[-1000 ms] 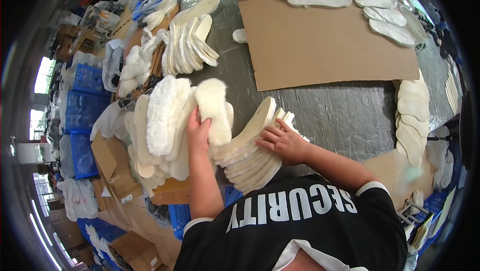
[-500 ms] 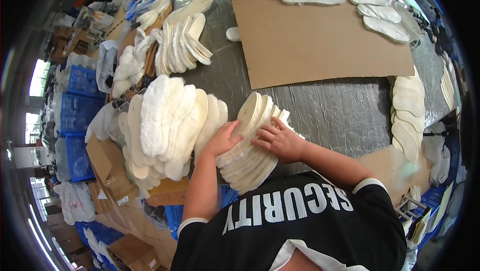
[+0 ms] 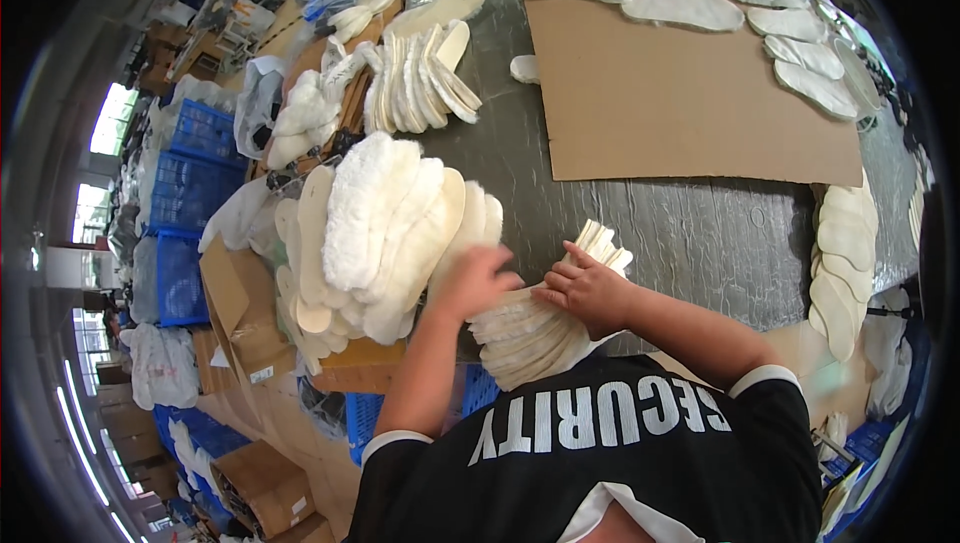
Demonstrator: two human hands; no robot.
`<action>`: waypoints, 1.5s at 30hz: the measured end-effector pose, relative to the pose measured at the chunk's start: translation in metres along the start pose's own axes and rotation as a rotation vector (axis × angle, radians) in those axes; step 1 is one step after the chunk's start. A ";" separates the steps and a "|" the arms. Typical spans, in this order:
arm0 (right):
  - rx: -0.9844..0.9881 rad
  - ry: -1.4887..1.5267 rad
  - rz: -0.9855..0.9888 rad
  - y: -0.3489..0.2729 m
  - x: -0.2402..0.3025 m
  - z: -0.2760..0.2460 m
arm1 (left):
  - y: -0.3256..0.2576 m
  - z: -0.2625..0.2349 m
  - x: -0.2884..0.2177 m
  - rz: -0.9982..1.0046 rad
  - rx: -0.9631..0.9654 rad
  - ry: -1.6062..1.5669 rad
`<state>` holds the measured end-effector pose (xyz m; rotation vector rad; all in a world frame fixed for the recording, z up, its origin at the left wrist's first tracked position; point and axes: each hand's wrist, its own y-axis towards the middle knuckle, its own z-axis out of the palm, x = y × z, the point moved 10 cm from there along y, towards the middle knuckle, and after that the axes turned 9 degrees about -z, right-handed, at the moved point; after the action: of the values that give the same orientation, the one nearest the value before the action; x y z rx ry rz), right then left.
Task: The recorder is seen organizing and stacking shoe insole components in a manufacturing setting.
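A fanned stack of cream fleece insoles (image 3: 530, 336) stands at the table's near edge, against my body. My right hand (image 3: 592, 295) lies across its upper part, fingers bent round the edges and gripping it. To its left, my left hand (image 3: 476, 283) is smeared by motion, between this stack and a larger pile of fluffy white insoles (image 3: 385, 233). Whether its fingers hold anything does not show. The lower part of the stack is partly hidden by my right hand and shirt.
A brown cardboard sheet (image 3: 690, 93) lies on the grey-covered table (image 3: 700, 243), with several insoles (image 3: 683, 13) along its far and right edges. Another insole bunch (image 3: 415, 78) stands far left. Overlapping insoles (image 3: 842, 253) line the right edge. Blue crates (image 3: 183, 278) and an open carton (image 3: 237, 303) are left.
My left hand has come off the stack, toward the larger pile. The pale sole faces that stood up between my hands no longer show there. The whole view has shifted a little.
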<state>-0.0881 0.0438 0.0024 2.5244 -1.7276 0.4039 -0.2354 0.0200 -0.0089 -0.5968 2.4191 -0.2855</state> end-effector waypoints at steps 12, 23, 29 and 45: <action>-0.073 0.016 -0.002 -0.005 0.003 -0.005 | -0.016 -0.174 0.107 -0.663 -0.458 0.635; -0.130 0.037 -0.016 -0.017 0.012 -0.001 | -0.013 -0.107 0.016 0.137 0.315 -0.750; -0.187 0.015 0.012 -0.033 0.026 -0.001 | 0.015 0.087 0.010 -0.144 1.118 -0.265; -0.257 0.011 0.407 -0.085 0.009 0.011 | 0.032 0.051 -0.058 0.405 0.197 -0.135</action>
<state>-0.0048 0.0653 0.0028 1.9924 -2.1329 0.1938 -0.1747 0.0732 -0.0293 -0.0324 2.2815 -0.2944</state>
